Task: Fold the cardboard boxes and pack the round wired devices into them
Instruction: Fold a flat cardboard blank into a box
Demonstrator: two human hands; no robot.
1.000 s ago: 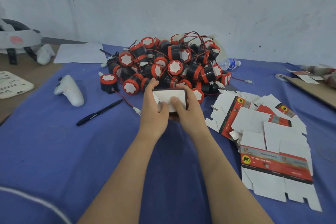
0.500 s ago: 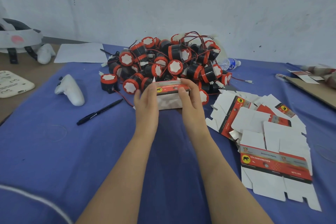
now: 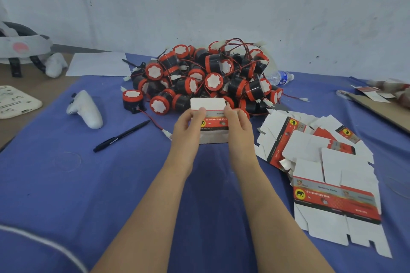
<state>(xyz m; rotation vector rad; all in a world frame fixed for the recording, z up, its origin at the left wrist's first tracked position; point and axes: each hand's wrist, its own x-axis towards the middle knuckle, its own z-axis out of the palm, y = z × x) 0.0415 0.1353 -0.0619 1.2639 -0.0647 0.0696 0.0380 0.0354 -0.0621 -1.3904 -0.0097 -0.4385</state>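
A small red, grey and white cardboard box (image 3: 213, 122) stands in the middle of the blue cloth, its white top flap upright. My left hand (image 3: 188, 128) grips its left side and my right hand (image 3: 239, 128) grips its right side, thumbs on the printed front. Right behind it lies a heap of round black-and-red wired devices (image 3: 206, 82) with tangled red wires. A pile of flat unfolded boxes (image 3: 321, 162) spreads out at the right.
A black pen (image 3: 121, 136) and a white controller (image 3: 87, 108) lie left of the box. A water bottle (image 3: 280, 77) sits behind the heap. A sheet of paper (image 3: 97, 64) and a headset (image 3: 20, 46) are at the far left, brown cardboard (image 3: 381, 106) at the far right.
The box has been turned in my hands: first its white side faced me, now its red printed front faces me with the white flap standing up. Both hands stayed on its sides.
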